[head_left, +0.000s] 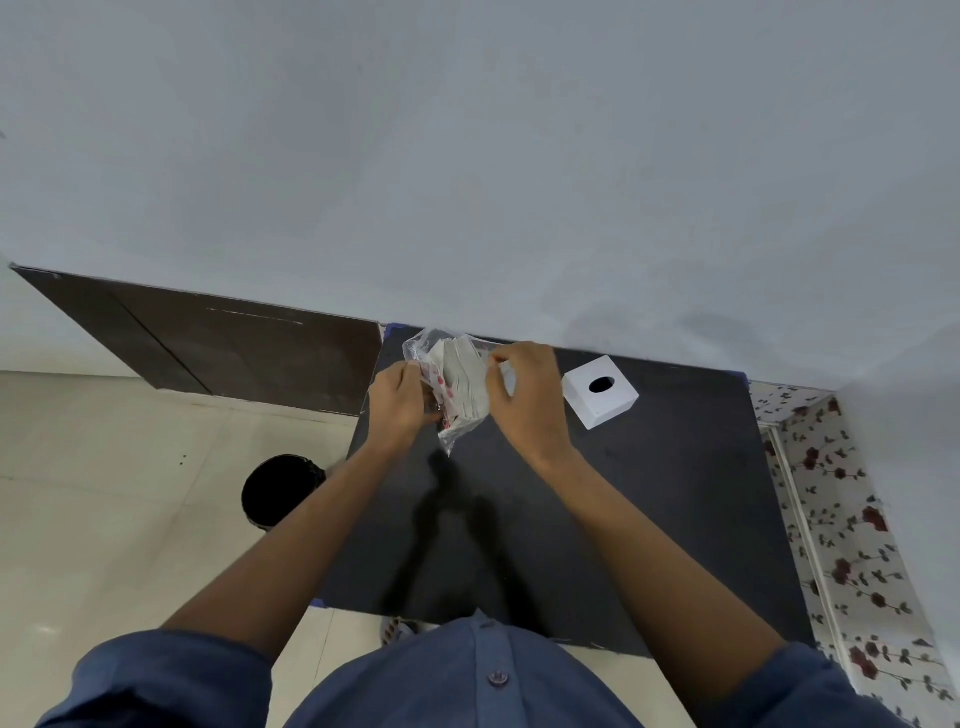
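A clear plastic packet with red print, holding a stack of white tissues (461, 382), is held up over the far part of the black table (649, 509). My left hand (397, 402) grips the packet's left side with curled fingers. My right hand (524, 395) pinches the packet's upper right edge. A white square tissue box (600, 392) with a round dark hole in its top stands on the table just right of my right hand.
The table stands against a pale grey wall. A round black bin (280, 491) sits on the cream tiled floor left of the table. A dark brown panel (223, 348) lies along the wall at the left. Floral-patterned fabric (841, 519) borders the table's right side.
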